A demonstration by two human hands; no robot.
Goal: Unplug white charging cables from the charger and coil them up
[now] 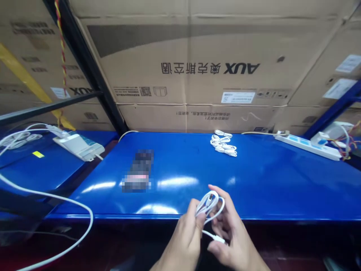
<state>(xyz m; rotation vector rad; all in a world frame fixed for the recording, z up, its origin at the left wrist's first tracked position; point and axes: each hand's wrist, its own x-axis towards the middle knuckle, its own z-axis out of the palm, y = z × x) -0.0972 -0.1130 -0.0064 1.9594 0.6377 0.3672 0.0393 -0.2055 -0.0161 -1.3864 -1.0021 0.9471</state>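
A white charging cable [208, 201], looped into a small coil, is held in front of the table's near edge. My left hand [188, 233] is closed on the coil, with thumb and fingers pinching its lower left side. One plug [218, 238] hangs on a short free length by my right thumb. My right hand [229, 226] curves around the right side of the coil, fingers bent behind the loop; the exact contact there is partly hidden. Farther back on the blue table [180, 158] lie several bundled white cables [224, 143].
A pixelated dark object [138, 171] lies left on the table. White power strips stand at the right [308, 146] and left [80, 145]. A long white cable [70, 201] sweeps across the left foreground. Large cardboard boxes [186, 49] and a black frame post [93, 71] stand behind.
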